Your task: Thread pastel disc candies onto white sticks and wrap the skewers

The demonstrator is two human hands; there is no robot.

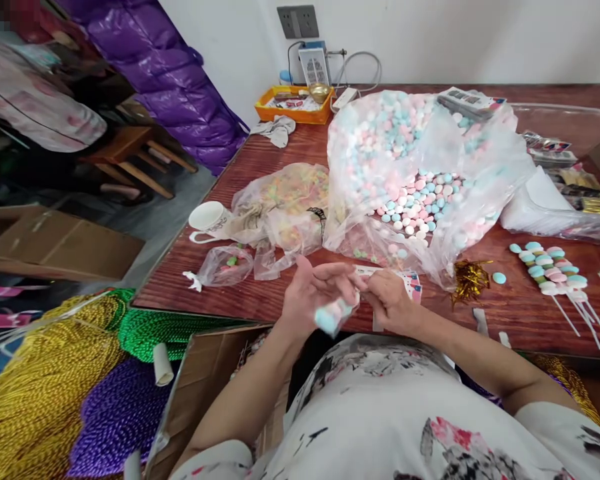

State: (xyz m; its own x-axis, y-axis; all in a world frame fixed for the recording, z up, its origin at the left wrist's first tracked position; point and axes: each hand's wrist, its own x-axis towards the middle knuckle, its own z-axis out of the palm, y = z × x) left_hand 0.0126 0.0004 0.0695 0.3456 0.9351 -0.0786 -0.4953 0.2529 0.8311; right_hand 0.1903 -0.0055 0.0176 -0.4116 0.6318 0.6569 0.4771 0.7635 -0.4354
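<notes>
Between my hands, near the front edge of the table, hangs a small blurred packet of pastel candies (333, 315), pale blue and pink, in what looks like clear wrap. My left hand (314, 290) has its fingers curled above and around the packet. My right hand (390, 299) pinches at its upper end, where the fingertips of both hands meet. Behind my right hand lies a printed card (413, 283), partly covered. A bunch of gold tinsel ties (470, 280) and a single blue candy (499, 278) lie to the right.
A large clear bag of pastel candies (370, 147) spills open mid-table. Several candy sticks (555, 270) lie at right, before a clear plastic bin (570, 110). A white cup (207, 217) and another bag (285, 193) stand left. Bead strands (45, 380) and a person (40, 93) are beyond the table.
</notes>
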